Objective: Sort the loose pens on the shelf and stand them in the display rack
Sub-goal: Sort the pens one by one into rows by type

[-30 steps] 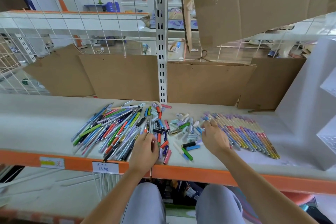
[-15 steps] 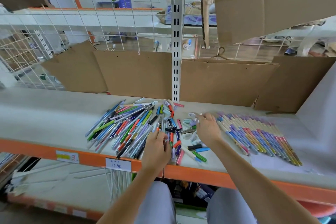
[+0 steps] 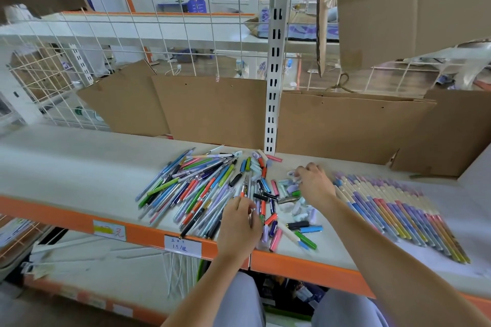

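Since 0.5 s ago, the right hand (image 3: 314, 186) has been moved back among short pastel pens (image 3: 289, 188), one pinched; the left hand's (image 3: 240, 223) grip cannot be told.

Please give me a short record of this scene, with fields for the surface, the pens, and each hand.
surface: white shelf with orange front edge
loose pens: mixed pile, lying flat, left of centre
sorted pens: neat row, lying side by side at right
left hand: at the pile's near edge, fingers curled on pens
right hand: pinching a small pale piece
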